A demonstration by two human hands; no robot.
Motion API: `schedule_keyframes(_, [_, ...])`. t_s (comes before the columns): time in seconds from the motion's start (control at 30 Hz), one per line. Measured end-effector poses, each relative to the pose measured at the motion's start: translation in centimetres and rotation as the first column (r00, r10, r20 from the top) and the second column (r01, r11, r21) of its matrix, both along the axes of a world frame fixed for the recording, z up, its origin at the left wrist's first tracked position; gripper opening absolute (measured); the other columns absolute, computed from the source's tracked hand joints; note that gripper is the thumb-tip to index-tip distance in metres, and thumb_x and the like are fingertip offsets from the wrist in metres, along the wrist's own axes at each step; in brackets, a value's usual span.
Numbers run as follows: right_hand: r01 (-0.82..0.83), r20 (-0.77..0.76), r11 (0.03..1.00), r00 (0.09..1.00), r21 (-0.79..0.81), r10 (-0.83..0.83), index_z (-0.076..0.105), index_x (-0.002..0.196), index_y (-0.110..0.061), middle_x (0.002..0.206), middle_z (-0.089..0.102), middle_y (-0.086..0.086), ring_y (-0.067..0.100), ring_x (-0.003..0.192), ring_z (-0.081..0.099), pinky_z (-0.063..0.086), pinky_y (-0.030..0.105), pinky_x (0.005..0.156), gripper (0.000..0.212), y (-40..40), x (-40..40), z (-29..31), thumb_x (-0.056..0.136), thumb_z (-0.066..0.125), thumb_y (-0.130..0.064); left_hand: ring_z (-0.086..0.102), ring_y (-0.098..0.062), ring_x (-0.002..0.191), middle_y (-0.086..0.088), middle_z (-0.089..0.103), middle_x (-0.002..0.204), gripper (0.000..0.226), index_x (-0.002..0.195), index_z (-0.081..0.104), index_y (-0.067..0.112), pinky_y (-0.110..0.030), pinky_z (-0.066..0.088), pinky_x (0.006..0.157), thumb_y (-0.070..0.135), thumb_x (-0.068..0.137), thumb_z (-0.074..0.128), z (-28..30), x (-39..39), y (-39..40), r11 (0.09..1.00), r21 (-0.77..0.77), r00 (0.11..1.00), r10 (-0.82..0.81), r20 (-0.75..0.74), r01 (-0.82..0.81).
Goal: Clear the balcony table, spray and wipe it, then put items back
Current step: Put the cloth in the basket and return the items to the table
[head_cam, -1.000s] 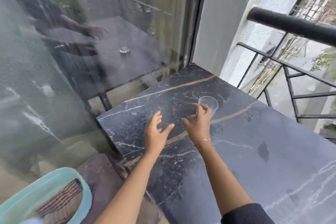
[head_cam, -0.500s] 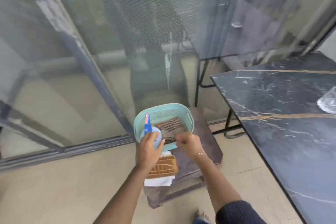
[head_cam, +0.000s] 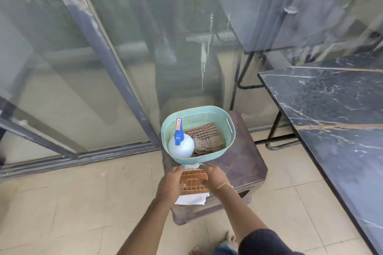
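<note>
From the head view, a mint basket (head_cam: 224, 130) sits on the brown stool (head_cam: 244, 163), holding a white spray bottle (head_cam: 180, 147) and a checked cloth (head_cam: 206, 137). Just in front of the basket, left hand (head_cam: 170, 184) and right hand (head_cam: 213, 176) grip a wicker napkin holder (head_cam: 191, 182) containing white napkins (head_cam: 191, 200). The marble table (head_cam: 335, 109) stands right of the stool.

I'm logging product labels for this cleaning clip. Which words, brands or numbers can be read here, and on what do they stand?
No text can be read.
Spray bottle: a small orange and white sticker sits on its blue trigger head, too blurred to read.
Teal basket, checked cloth, wicker holder, marble table: no lettering visible.
</note>
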State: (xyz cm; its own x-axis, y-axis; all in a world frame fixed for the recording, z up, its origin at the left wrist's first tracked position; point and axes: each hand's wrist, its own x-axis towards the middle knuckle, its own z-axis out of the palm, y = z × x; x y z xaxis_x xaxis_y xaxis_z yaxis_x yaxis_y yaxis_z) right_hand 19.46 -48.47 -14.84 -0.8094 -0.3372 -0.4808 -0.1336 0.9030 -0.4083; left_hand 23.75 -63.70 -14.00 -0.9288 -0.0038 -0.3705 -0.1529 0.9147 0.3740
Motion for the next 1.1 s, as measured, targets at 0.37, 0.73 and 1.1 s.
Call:
schedule_keyframes(0.37, [0.008,0.005,0.998,1.0,0.065,-0.008,0.054,0.129,-0.019,0.127,0.06,0.01,0.028,0.118,0.054,0.041,0.033,0.097,0.05,10.6,-3.0,12.0,0.082,0.068,-0.022,0.052,-0.018,0.089,-0.008,0.069,0.091,0.067,0.112,0.068,-0.003,-0.029,0.044,0.073,0.045,0.1,0.023,7.1,-1.8,6.2,0.904,-0.061,0.776,-0.396,-0.491,0.422])
schedule_keyframes(0.73, [0.394,-0.226,0.918,0.891,-0.044,-0.393,0.053,0.129,-0.012,0.126,0.06,0.01,0.028,0.118,0.054,0.041,0.037,0.101,0.047,30.8,-1.4,24.7,0.084,0.066,-0.018,0.067,-0.032,0.091,-0.014,0.068,0.103,0.051,0.121,0.062,-0.005,-0.042,0.052,0.079,0.032,0.09,0.043,19.6,-9.7,25.8,0.713,-0.173,0.473,-0.606,-0.639,0.679])
schedule_keyframes(1.1, [0.71,-0.23,0.703,0.678,-0.042,-0.698,0.048,0.135,-0.017,0.135,0.055,0.007,0.024,0.125,0.05,0.038,0.031,0.102,0.055,51.1,7.5,22.5,0.083,0.067,-0.017,0.036,-0.022,0.136,-0.004,0.037,0.148,0.052,0.151,0.022,0.013,-0.035,0.024,0.109,0.029,0.102,0.034,18.0,-6.1,50.2,0.547,-0.204,0.412,-0.785,-0.463,0.812])
